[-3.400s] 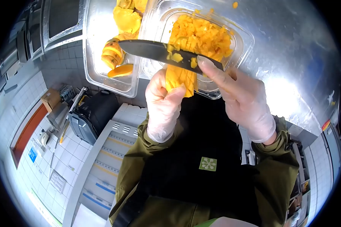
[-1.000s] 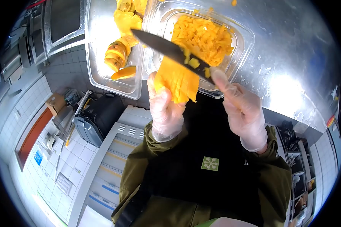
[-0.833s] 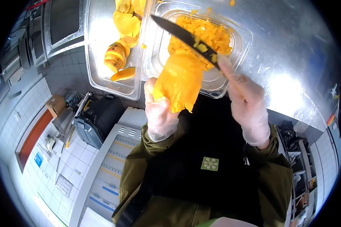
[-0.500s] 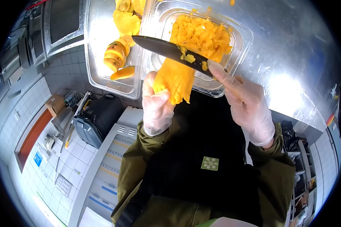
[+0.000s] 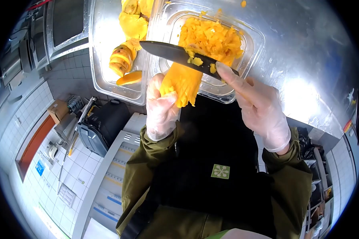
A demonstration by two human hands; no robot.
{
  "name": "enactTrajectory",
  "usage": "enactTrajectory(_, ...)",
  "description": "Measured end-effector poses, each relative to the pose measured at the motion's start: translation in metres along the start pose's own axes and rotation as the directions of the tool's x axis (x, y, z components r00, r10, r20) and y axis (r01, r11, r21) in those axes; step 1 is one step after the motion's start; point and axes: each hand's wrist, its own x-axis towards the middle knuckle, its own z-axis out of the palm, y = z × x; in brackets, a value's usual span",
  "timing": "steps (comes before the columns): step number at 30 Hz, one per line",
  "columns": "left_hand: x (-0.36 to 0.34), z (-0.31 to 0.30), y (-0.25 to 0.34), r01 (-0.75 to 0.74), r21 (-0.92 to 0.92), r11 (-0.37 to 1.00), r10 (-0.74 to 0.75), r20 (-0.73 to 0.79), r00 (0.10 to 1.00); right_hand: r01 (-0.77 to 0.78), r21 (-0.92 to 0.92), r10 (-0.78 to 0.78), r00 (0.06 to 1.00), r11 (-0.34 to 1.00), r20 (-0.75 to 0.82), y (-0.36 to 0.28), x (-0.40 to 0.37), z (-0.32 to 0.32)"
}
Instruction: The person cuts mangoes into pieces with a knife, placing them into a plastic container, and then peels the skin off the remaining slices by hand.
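My left hand (image 5: pixel 160 109), in a clear glove, is closed around the near end of a peeled mango (image 5: pixel 181 84). The mango's near end is ragged and scored. In my gloved right hand (image 5: pixel 259 101) is a large dark-bladed knife (image 5: pixel 167 53), its blade lying across the mango's far part and pointing left. Bits of yellow flesh cling to the blade. Beyond the knife, chopped mango (image 5: pixel 211 36) is heaped in a clear plastic container (image 5: pixel 251 59). Blade and fingers hide part of the mango and of the knife's handle.
A second clear container (image 5: pixel 97 75) on the left holds mango peels and pieces (image 5: pixel 121 59). Both stand on a wet metal counter (image 5: pixel 299 47) with stray yellow bits. A dark bin (image 5: pixel 103 125) stands on the tiled floor at lower left.
My left hand and the mango have shifted slightly left and up. The knife has moved a little downward and still lies across the mango.
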Motion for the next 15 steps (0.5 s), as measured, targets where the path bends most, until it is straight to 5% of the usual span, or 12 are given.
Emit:
enactTrajectory(3, -0.001, 0.003, 0.003, 0.015, 0.088, 0.996, -0.011, -0.045, 0.999, -0.003, 0.004, 0.003, 1.0, 1.0, -0.015, -0.001, 0.0, 0.0)
enactTrajectory(6, 0.001, 0.002, 0.01, 0.041, 0.148, 0.988, -0.03, -0.079, 0.996, -0.125, 0.244, 0.098, 0.988, 0.962, 0.12, 0.001, 0.001, -0.009)
enactTrajectory(10, 0.005, 0.007, 0.025, 0.067, 0.229, 0.971, -0.052, -0.071, 0.996, -0.012, 0.472, -0.012, 0.999, 0.881, 0.047, 0.003, 0.004, -0.009)
enactTrajectory(15, 0.003, 0.002, 0.039, 0.092, 0.321, 0.943, -0.06, -0.109, 0.992, -0.026, 0.517, 0.0, 0.999, 0.856, 0.051, 0.009, 0.003, -0.011)
